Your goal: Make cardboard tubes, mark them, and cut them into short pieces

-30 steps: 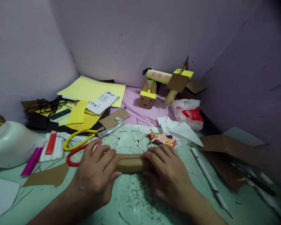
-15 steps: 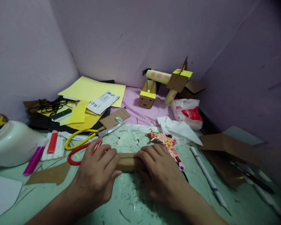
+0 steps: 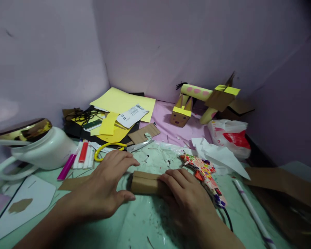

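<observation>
A folded strip of brown cardboard (image 3: 146, 183), long and box-like, lies across the middle of the green-covered table. Around its right end are the fingers of my right hand (image 3: 188, 200), which hides that end. Just off the left end, my left hand (image 3: 107, 185) has its thumb and fingers spread, with nothing between them. Beyond that hand rest scissors (image 3: 138, 146) with a yellow handle loop, partly covered by the hand. Close to my right hand lies a glue gun wrapped in floral patterned material (image 3: 203, 169), with a black cord.
Left are markers (image 3: 84, 152) and a white mug (image 3: 52, 148). Yellow paper (image 3: 124, 98) and cardboard scraps pile up behind. At the back stand a cardboard animal head (image 3: 180, 117) and a spotted paper figure (image 3: 197, 91). A plastic bag (image 3: 230, 138) and white pen (image 3: 254, 214) are right.
My left hand has let go of the cardboard strip and opened, drawing back to the left. My right hand still grips it. The whole view has shifted, so things appear farther right.
</observation>
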`<action>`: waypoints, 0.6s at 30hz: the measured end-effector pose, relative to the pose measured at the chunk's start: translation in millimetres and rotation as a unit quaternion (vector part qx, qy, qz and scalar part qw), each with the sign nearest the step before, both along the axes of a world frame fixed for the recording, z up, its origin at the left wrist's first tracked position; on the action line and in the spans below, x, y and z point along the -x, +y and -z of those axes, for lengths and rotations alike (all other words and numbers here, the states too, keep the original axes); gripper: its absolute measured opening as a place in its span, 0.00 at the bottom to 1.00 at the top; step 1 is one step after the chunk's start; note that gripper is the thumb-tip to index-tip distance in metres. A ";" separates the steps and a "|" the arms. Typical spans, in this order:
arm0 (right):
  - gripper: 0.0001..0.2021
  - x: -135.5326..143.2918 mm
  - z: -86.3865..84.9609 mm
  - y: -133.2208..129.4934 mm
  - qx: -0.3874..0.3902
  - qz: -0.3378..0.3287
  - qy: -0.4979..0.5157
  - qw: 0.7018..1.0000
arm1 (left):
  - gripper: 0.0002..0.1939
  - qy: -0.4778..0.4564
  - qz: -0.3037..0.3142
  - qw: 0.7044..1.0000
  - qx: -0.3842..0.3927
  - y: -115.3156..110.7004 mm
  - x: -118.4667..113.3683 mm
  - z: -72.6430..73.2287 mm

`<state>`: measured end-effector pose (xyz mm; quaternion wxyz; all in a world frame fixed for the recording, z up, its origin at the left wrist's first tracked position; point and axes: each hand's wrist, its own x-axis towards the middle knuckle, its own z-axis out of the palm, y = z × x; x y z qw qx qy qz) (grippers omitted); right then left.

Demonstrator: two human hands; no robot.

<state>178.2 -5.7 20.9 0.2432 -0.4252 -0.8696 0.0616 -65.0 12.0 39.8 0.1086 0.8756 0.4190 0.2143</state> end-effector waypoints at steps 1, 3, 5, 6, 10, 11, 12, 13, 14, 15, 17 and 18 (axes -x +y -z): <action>0.17 -0.1 1.1 0.4 -0.010 -0.001 -0.001 1.000 | 0.28 0.000 0.001 1.000 0.014 -0.5 0.5 -0.4; 0.17 -0.4 2.7 0.8 -0.021 0.001 -0.012 1.000 | 0.25 -0.003 0.006 0.999 0.034 -1.7 -3.5 0.5; 0.16 -0.9 3.4 0.7 -0.028 0.003 -0.021 0.999 | 0.21 -0.015 0.013 0.999 0.029 -2.9 -11.0 3.5; 0.15 -1.3 3.6 0.4 -0.032 0.003 -0.022 0.999 | 0.19 -0.026 0.017 0.999 0.016 -3.3 -14.7 5.4; 0.12 -2.5 3.8 -0.6 -0.049 0.002 -0.009 0.999 | 0.12 -0.072 0.033 0.997 -0.024 -4.0 -22.5 12.1; 0.12 -2.5 3.8 -0.7 -0.053 0.002 -0.004 0.999 | 0.12 -0.077 0.036 0.996 -0.028 -3.7 -22.8 13.3; 0.12 -2.3 3.7 -0.8 -0.054 0.003 -0.001 0.999 | 0.11 -0.080 0.038 0.996 -0.032 -3.4 -22.8 14.2; 0.12 -2.0 3.6 -0.8 -0.054 0.005 0.001 0.999 | 0.11 -0.083 0.038 0.995 -0.041 -3.0 -22.7 14.9; 0.12 -1.7 3.2 -0.7 -0.052 0.008 0.002 0.999 | 0.10 -0.087 0.039 0.994 -0.053 -2.6 -22.6 15.5; 0.12 -1.4 2.7 -0.5 -0.053 0.012 0.006 0.999 | 0.10 -0.091 0.040 0.993 -0.063 -2.2 -22.5 15.9; 0.12 -2.3 0.8 0.4 -0.046 0.016 0.016 0.999 | 0.09 -0.103 0.042 0.991 -0.079 -1.7 -22.6 16.4; 0.11 -3.9 -0.5 1.0 -0.039 0.013 0.020 0.999 | 0.09 -0.105 0.045 0.990 -0.079 -1.5 -22.7 16.4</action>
